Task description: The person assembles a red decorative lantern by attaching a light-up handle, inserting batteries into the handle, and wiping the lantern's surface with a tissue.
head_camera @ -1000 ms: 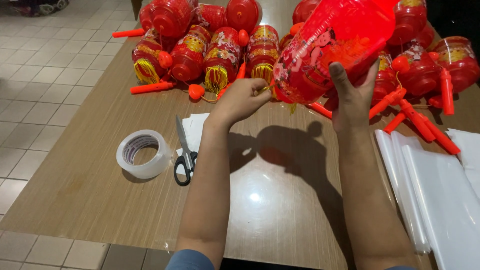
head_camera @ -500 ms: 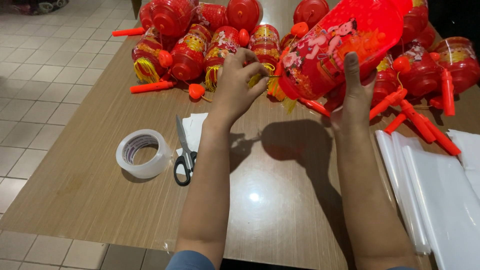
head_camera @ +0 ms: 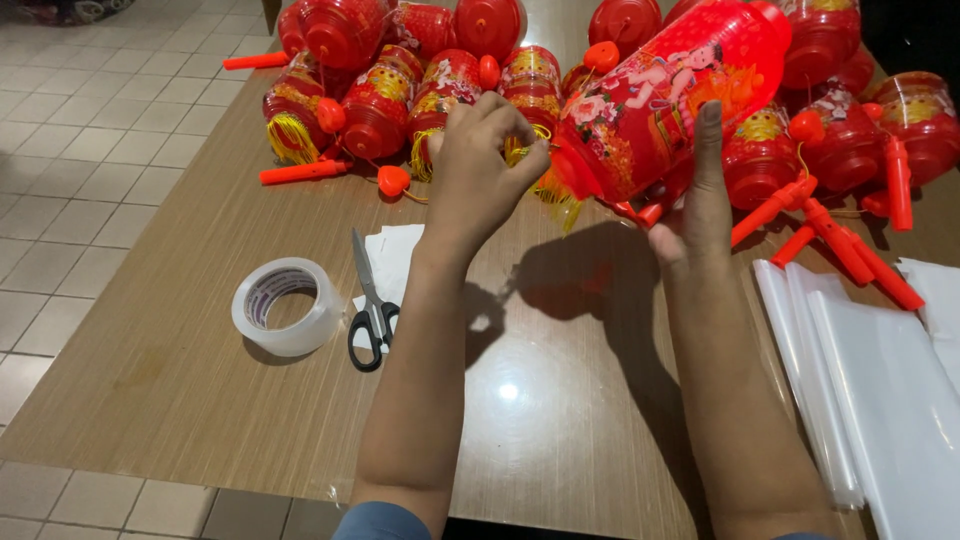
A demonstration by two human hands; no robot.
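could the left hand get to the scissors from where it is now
Probably yes. The left hand is up at the big red lantern, and the scissors lie on the bare table just below it, beside the tape roll, with nothing over them.

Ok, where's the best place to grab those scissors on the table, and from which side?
Take the scissors by the black handle loops, coming from the near table edge. They lie flat, loops toward the person and blades pointing away toward the lanterns, so the loops come first and the fingers stay off the tips. The tape roll lies close on their left, so probably come in from the right.
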